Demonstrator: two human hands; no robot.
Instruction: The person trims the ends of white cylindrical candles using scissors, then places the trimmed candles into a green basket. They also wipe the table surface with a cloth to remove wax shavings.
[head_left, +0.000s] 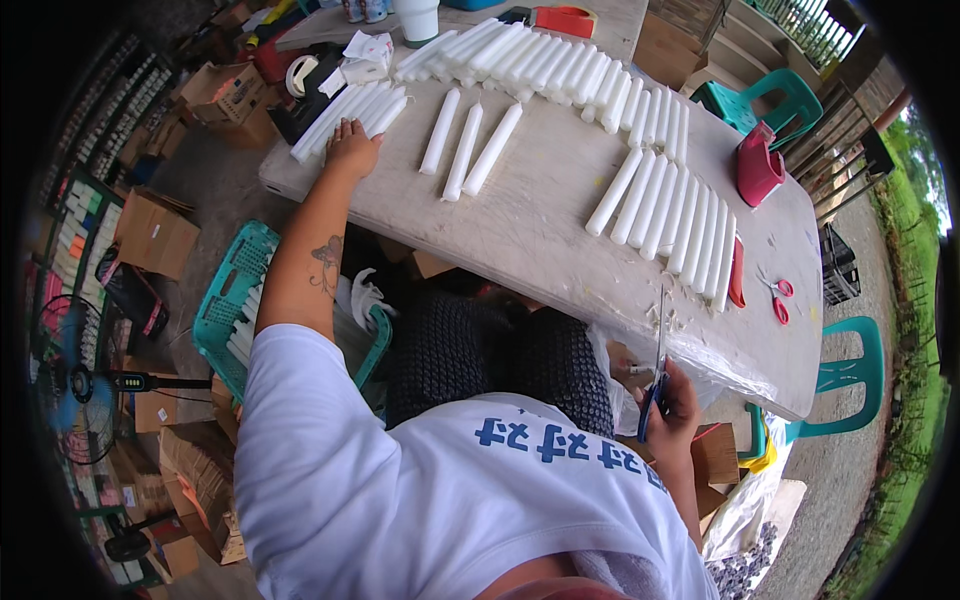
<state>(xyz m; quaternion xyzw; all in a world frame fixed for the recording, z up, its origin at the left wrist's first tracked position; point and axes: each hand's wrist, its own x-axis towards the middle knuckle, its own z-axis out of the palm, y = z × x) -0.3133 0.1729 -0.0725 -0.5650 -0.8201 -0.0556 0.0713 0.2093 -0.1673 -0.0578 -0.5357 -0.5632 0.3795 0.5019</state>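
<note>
My left hand (354, 150) lies spread over a row of white candles (322, 127) at the table's left end, touching them without closing around any. To its right, three white candles (469, 150) lie apart from one another. In my right hand (675, 409) is a pair of scissors (657, 382) with dark blue handles, blades pointing up past the near table edge. Whether the blades are slightly parted is hard to tell. Beyond the scissors, a slanted row of white candles (667, 214) lies side by side, with wick and wax scraps near its lower ends.
A large heap of white candles (517, 60) covers the table's far side. Red-handled scissors (780, 300), a red tape dispenser (759, 165) and a black tape dispenser (307, 109) sit on the table (555, 180). A green basket (225, 300) of candles stands by my left arm; clear plastic (720, 367) hangs at the near edge.
</note>
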